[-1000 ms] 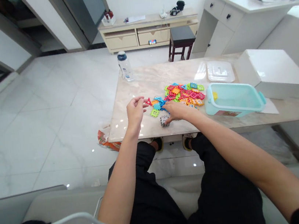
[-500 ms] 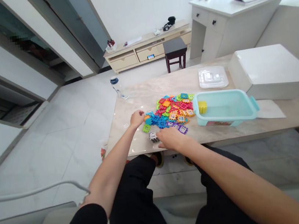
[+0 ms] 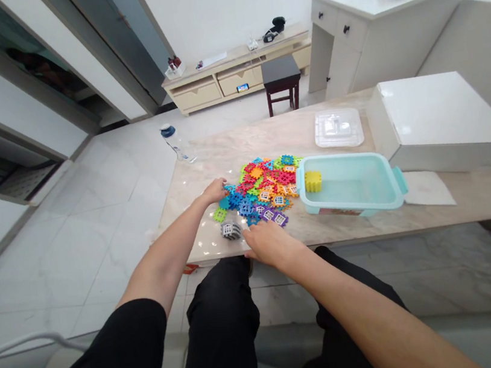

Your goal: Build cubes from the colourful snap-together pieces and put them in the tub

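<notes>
My left hand (image 3: 215, 192) reaches to the left edge of a pile of interlocking plastic building pieces (image 3: 268, 184). Its fingers are bent together against the blue pieces there; what they pinch, if anything, is too small to make out. My right hand (image 3: 268, 241) rests low over the table's near edge, thumb and fingers apart, nothing visible in it. Just left of its fingertips stands a stack of grey pieces (image 3: 231, 230) with a white window piece on its face. A green piece (image 3: 219, 214) lies between that stack and my left hand. Purple pieces (image 3: 280, 219) with white windows lie beyond my right hand.
Right of the pile stands a light-blue plastic bin (image 3: 353, 205) with a yellow stack of pieces (image 3: 313, 181) inside. Behind it lies a clear lid (image 3: 338, 128). A white box (image 3: 446, 113) takes up the table's right side. A water bottle (image 3: 178, 144) stands at the far left corner.
The view has shifted, so the table sits further left. My right hand has drawn back from the grey stack, which now shows fully. My left hand stays beside the blue pieces.
</notes>
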The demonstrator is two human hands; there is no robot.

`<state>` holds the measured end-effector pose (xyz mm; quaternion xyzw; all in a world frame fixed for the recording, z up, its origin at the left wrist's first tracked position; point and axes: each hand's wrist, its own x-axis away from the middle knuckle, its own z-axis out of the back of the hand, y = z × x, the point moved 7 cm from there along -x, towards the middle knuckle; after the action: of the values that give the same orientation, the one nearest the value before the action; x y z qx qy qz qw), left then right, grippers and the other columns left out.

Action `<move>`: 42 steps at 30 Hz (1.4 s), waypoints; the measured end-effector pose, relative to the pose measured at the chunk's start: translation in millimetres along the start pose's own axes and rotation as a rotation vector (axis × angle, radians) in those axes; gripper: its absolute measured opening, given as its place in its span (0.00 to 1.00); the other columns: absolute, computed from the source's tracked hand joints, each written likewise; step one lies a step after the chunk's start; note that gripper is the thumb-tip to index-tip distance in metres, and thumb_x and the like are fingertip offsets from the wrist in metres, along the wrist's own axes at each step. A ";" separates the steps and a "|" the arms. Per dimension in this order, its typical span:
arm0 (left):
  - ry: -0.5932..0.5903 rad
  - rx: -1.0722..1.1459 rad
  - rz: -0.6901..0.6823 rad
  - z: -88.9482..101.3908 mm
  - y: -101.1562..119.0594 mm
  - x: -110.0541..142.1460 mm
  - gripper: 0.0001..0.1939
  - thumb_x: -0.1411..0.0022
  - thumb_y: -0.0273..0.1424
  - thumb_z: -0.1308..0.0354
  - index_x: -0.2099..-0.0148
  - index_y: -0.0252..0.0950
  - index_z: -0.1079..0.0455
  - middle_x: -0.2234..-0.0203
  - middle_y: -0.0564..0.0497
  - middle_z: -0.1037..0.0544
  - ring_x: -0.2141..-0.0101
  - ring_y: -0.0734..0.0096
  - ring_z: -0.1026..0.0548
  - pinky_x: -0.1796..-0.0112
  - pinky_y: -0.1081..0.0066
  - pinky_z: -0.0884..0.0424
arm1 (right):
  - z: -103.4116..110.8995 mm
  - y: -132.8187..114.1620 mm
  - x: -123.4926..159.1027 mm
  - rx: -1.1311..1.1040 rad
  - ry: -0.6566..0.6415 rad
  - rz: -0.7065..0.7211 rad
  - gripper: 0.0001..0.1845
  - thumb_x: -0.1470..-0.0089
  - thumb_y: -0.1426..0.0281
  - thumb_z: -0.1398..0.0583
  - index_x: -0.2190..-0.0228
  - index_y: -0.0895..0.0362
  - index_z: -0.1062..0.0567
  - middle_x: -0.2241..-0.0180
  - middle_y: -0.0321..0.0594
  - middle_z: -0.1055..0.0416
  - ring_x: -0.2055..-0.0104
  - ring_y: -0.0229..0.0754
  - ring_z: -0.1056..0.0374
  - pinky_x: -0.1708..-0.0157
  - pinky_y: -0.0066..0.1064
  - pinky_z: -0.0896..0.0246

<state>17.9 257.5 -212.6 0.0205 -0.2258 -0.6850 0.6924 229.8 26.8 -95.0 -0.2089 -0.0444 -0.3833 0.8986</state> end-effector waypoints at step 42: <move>-0.002 0.079 0.246 -8.7 3.4 -12.5 0.31 0.69 0.22 0.21 0.59 0.37 0.25 0.61 0.46 0.14 0.48 0.39 0.18 0.49 0.58 0.23 | -18.4 19.8 3.1 -0.028 -0.175 -0.105 0.27 0.31 0.60 0.35 0.39 0.65 0.24 0.44 0.60 0.20 0.41 0.60 0.22 0.44 0.46 0.25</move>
<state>24.6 267.2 -222.8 0.0193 -0.2539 -0.5855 0.7697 244.5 29.5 -117.7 -0.2514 -0.1282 -0.4107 0.8670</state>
